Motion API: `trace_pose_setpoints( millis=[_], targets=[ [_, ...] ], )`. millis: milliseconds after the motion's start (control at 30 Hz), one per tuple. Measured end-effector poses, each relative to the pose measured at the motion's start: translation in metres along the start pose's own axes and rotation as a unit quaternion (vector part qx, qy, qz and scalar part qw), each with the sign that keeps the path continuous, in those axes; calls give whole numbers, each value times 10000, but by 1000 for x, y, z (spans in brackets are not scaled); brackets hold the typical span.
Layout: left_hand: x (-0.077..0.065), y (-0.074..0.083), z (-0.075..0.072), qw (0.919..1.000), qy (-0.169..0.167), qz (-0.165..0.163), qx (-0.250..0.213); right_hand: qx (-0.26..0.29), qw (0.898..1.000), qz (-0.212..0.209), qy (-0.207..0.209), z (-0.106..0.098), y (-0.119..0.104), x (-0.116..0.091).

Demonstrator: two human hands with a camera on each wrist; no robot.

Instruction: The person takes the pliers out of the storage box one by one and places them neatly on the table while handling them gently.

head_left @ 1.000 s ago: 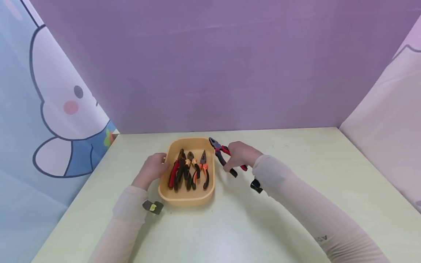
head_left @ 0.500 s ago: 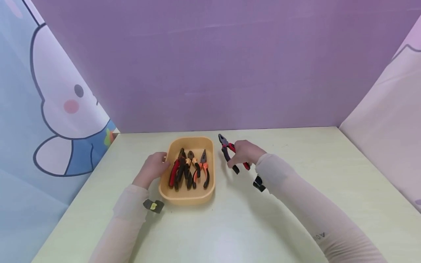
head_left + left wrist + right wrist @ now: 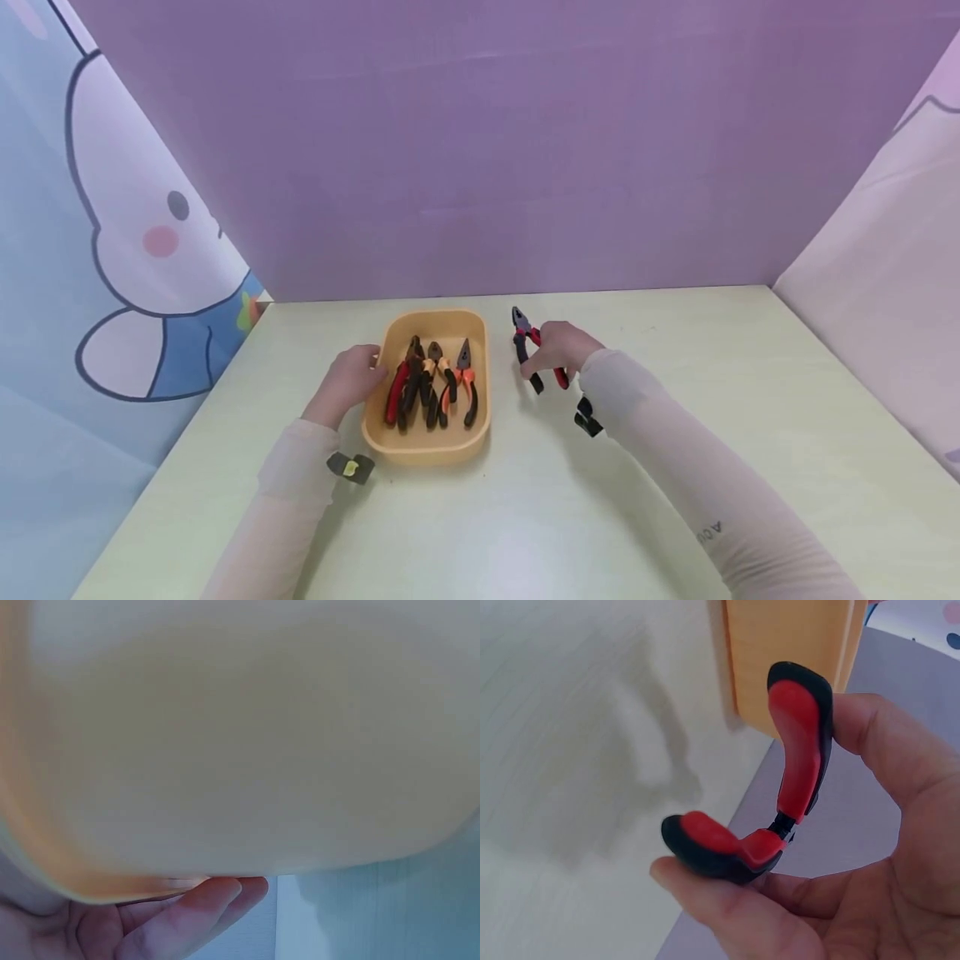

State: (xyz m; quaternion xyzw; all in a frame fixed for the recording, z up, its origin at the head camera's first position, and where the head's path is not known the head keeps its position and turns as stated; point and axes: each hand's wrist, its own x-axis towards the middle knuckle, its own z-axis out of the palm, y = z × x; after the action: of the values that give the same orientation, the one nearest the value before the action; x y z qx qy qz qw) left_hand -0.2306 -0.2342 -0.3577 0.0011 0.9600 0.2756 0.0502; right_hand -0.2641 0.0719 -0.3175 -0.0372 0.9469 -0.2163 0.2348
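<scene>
My right hand [image 3: 558, 348] holds a pair of combination pliers [image 3: 522, 329] with red and black handles, to the right of a yellow plastic tray [image 3: 427, 454]. The dark pliers head points away from me. In the right wrist view the pliers' handles [image 3: 799, 750] stand apart, between the thumb and the fingers. My left hand [image 3: 348, 382] grips the tray's left side at the rim; the tray wall [image 3: 240, 750] hides part of it in the left wrist view. Inside the tray lie several pliers, among them red-handled pliers [image 3: 397, 393] and orange-and-black long-nose pliers [image 3: 465, 379].
A pale table [image 3: 480, 533] carries the tray. A purple backdrop [image 3: 510, 167] rises at its far edge. On the left hangs a printed cloth [image 3: 161, 192], and a pale cloth [image 3: 885, 275] is on the right.
My right hand has moved right, away from the tray, with the pliers. Their head has swung to point more straight ahead. My left hand and the tray have stayed in place.
</scene>
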Motion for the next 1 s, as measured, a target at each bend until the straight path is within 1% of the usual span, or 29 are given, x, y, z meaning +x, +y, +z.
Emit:
trace_pose_setpoints(
  millis=[133,300,500,633,867,1000],
  targets=[
    [0,-1,0,10000,18,-11,26,137,9998,130,-19,4,1,5],
    [2,-2,0,10000,0,-11,32,329,9985,429,36,6,2,8],
    [1,-2,1,10000,26,14,42,339,9975,614,53,7,2,10],
    [0,-2,0,10000,18,4,-5,379,9971,660,42,9,1,11],
    [3,-4,1,10000,-12,29,16,120,9982,579,54,13,1,14],
    [4,-4,2,10000,-26,0,8,68,9976,692,-9,16,-1,18]
  ],
)
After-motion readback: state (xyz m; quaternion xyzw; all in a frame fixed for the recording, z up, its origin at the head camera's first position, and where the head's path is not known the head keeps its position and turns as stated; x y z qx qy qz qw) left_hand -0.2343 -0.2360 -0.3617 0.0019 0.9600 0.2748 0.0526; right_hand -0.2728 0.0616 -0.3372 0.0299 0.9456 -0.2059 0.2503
